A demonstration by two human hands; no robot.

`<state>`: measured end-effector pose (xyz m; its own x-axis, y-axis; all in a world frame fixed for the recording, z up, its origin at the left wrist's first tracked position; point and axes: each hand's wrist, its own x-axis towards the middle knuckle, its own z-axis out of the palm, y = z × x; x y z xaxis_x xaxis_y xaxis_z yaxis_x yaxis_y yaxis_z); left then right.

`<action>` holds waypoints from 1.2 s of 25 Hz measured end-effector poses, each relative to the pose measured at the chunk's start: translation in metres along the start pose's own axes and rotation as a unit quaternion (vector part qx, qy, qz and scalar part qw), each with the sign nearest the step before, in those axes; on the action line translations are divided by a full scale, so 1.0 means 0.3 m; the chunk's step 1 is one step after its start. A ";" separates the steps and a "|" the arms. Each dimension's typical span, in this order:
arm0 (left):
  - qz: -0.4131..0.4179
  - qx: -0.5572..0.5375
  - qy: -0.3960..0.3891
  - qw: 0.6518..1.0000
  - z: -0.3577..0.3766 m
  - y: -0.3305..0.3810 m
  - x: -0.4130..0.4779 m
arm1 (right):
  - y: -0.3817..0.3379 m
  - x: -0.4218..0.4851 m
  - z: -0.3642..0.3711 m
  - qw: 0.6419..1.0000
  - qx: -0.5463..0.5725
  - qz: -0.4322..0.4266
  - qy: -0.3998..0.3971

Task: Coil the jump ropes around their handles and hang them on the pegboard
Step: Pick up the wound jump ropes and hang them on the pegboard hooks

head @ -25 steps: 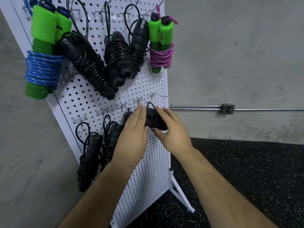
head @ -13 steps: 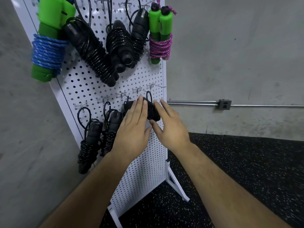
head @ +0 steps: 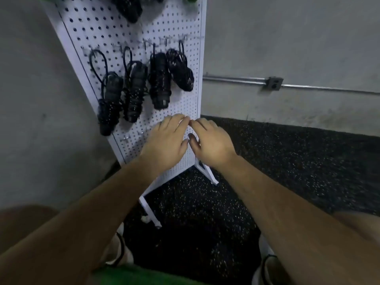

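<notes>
A white pegboard stands tilted on the floor against the wall. Several black coiled jump ropes hang from its middle row of hooks; the rightmost coiled rope hangs free near the board's right edge, with another black rope beside it. My left hand and my right hand hover side by side below those ropes, fingers spread, holding nothing and touching no rope. More ropes at the top of the board are cut off by the frame.
Black speckled rubber flooring spreads to the right and below. The board's white feet stick out on the floor. A metal conduit with an outlet box runs along the grey wall. My shoes show at the bottom edge.
Both hands let go of the rightmost black rope, which now hangs on its hook, and dropped below it. The view tilted downward, pushing the upper ropes out of the frame.
</notes>
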<state>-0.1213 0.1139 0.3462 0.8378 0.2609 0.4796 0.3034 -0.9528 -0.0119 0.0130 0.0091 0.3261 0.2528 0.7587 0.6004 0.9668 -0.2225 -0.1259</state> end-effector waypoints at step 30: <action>-0.075 -0.069 -0.498 0.861 1.135 0.243 -0.641 | 0.140 -1.014 0.815 0.795 0.120 0.374 -0.462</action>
<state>-0.1058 0.0472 -0.0458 0.7883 0.3214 -0.5247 0.4436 -0.8878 0.1225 -0.0138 -0.0813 -0.0548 0.5733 0.6191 -0.5367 0.4838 -0.7844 -0.3881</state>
